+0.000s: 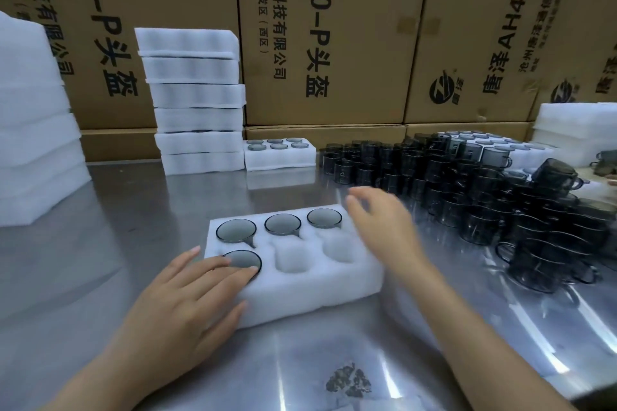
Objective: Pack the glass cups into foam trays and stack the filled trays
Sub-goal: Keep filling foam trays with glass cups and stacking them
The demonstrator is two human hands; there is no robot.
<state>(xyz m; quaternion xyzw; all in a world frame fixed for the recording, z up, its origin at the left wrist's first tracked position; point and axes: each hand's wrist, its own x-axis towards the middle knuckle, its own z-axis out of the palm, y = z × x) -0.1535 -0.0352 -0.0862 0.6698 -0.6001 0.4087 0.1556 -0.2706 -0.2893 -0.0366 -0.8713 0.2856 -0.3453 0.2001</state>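
Note:
A white foam tray (pixel 310 290) with six pockets lies in front of me on the steel table. Smoky glass cups fill the three far pockets (pixel 283 223) and the near-left pocket (pixel 245 259); the near-middle and near-right pockets are bare. My left hand (pixel 187 300) rests flat on the tray's near-left corner, fingertips on the rim of the near-left cup. My right hand (pixel 384 227) hovers over the tray's right end, fingers spread, holding nothing. A heap of loose dark glass cups (pixel 467 197) sits to the right.
A tall stack of filled foam trays (pixel 197 100) stands at the back, with one filled tray (pixel 279 153) beside it. More foam (pixel 33 130) is piled at far left and foam trays (pixel 574 130) at far right. Cardboard boxes (pixel 334 33) wall the back.

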